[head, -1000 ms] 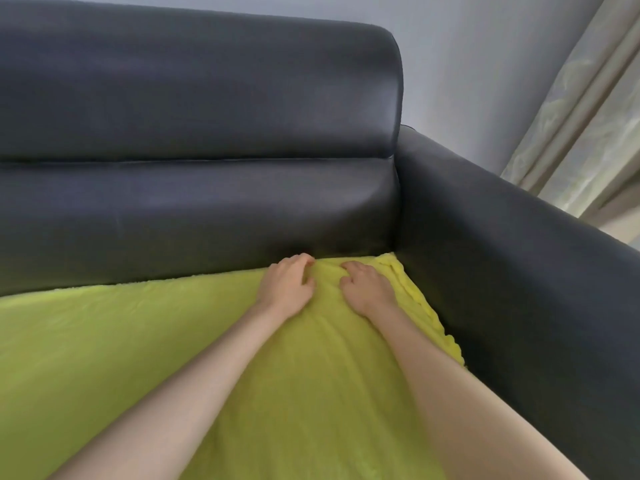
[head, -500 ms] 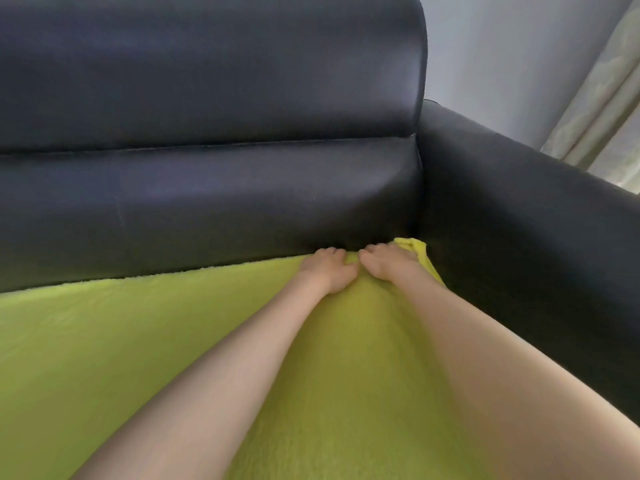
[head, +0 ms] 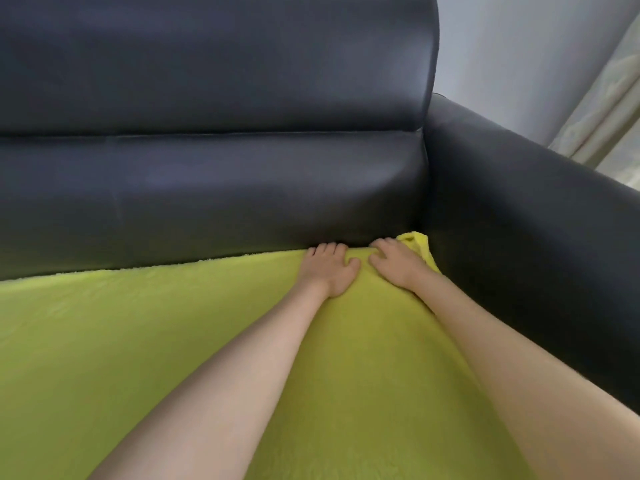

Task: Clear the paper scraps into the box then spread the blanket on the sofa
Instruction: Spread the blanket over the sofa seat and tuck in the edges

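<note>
A yellow-green blanket [head: 145, 334] lies flat over the seat of a black leather sofa [head: 214, 188]. Its far edge runs along the foot of the backrest. My left hand [head: 329, 270] presses palm down on the blanket at that edge, fingers spread against the backrest. My right hand [head: 398, 266] presses flat beside it, close to the corner where backrest and armrest meet. A small bunched fold of blanket sticks up in that corner just right of my right hand. No paper scraps or box are in view.
The sofa's right armrest [head: 540, 244] rises close beside my right forearm. A grey wall [head: 512, 57] stands behind the sofa, and a pale curtain [head: 609, 119] hangs at the far right.
Both hands have slid forward and to the right into the back corner of the seat, and the fingers have flattened out. The blanket's corner has bunched against the armrest.
</note>
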Action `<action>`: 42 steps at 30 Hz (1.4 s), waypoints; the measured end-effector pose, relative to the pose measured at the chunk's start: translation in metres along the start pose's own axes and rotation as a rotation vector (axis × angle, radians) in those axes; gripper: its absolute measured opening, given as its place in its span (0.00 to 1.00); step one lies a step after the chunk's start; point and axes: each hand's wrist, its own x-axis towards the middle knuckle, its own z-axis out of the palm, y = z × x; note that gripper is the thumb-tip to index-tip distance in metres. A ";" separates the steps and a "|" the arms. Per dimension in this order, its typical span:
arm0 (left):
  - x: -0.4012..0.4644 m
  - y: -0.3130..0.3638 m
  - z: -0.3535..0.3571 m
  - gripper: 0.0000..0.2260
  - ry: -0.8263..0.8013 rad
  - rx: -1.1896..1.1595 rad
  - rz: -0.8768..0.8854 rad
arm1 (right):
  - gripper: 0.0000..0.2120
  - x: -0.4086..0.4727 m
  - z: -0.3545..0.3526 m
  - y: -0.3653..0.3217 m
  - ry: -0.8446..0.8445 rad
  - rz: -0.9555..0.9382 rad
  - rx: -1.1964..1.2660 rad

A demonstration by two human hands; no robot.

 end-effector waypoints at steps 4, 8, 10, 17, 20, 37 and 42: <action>-0.001 0.000 -0.001 0.25 0.022 -0.019 0.004 | 0.18 -0.030 -0.003 0.009 0.343 0.045 -0.099; -0.001 0.001 -0.001 0.26 0.026 -0.011 0.004 | 0.19 -0.033 0.005 0.003 0.349 0.164 -0.223; -0.002 0.001 0.000 0.26 0.030 -0.011 0.004 | 0.19 -0.030 0.009 -0.006 0.370 0.206 -0.301; -0.003 0.002 -0.001 0.25 0.044 -0.019 -0.002 | 0.22 -0.027 -0.004 -0.013 0.201 0.278 -0.343; -0.003 0.003 -0.002 0.26 0.034 -0.007 -0.005 | 0.27 -0.019 -0.011 -0.017 0.058 0.381 -0.171; -0.003 0.000 -0.002 0.27 0.043 -0.036 -0.001 | 0.32 0.022 -0.003 -0.027 -0.061 0.501 -0.263; -0.004 0.000 0.000 0.26 0.073 -0.044 0.003 | 0.27 -0.015 -0.008 -0.012 0.176 0.445 0.310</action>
